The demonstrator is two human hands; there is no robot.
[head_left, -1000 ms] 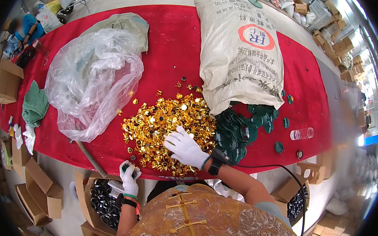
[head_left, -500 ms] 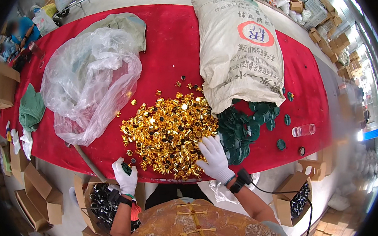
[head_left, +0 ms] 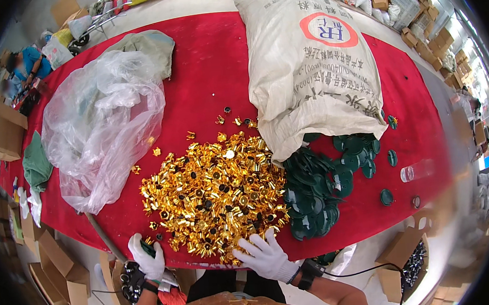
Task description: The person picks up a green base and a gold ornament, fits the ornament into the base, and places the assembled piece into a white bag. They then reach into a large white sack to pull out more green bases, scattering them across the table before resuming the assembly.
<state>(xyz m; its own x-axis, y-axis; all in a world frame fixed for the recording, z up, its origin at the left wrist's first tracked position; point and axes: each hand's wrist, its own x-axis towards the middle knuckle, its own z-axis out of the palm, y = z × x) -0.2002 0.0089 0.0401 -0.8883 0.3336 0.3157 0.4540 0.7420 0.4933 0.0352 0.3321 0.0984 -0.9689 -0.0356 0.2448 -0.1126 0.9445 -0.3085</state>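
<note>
My left hand (head_left: 148,263), in a white glove, is at the table's near edge, left of the gold heap. Between its thumb and fingers is a dark green disc (head_left: 148,249), partly covered by the glove. A bit of gold shows at the disc's upper edge; whether it is part of a gold piece in the hand I cannot tell. My right hand (head_left: 268,257), also gloved, has its fingers spread over the near right edge of a heap of shiny gold flower-shaped pieces (head_left: 213,197), some with black centres. The fingertips touch or hover just above the pieces. Nothing shows gripped there.
Green discs (head_left: 310,196) spill from a large woven sack (head_left: 313,85) beside the gold heap. Crumpled clear plastic (head_left: 107,128) covers the left of the red-clothed table (head_left: 209,58). A clear cylinder (head_left: 417,171) lies at right. Open cartons (head_left: 405,257) with dark parts stand below.
My right hand has moved from between the gold heap and green discs to the heap's near edge. My left hand keeps the green disc, and gold now shows beside it. The view has shifted.
</note>
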